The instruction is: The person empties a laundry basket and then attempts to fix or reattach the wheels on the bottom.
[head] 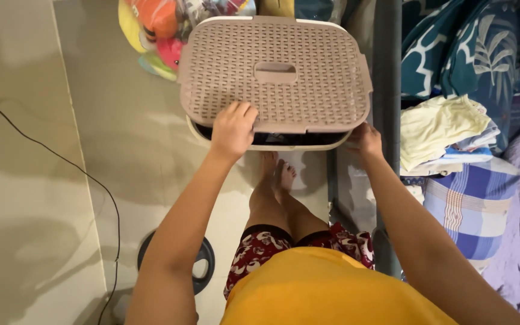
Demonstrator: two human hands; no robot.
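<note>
A pale brown woven-pattern plastic lid (308,84) sits tilted over a cream laundry basket (284,143), whose near rim shows below it with dark clothes inside. My left hand (233,129) rests on the lid's near left edge, fingers curled over it. At the lid's near right corner, my right hand (363,140) grips the edge from beneath. The lid has a slot handle (275,72) in its middle.
A bed with a yellow cloth (437,126), a checked blue pillow (470,204) and teal leafy bedding (464,48) lies at right. Colourful soft toys (157,30) are behind the basket. A black cable (91,180) crosses the floor at left. A dark round weight plate (203,262) lies near my feet.
</note>
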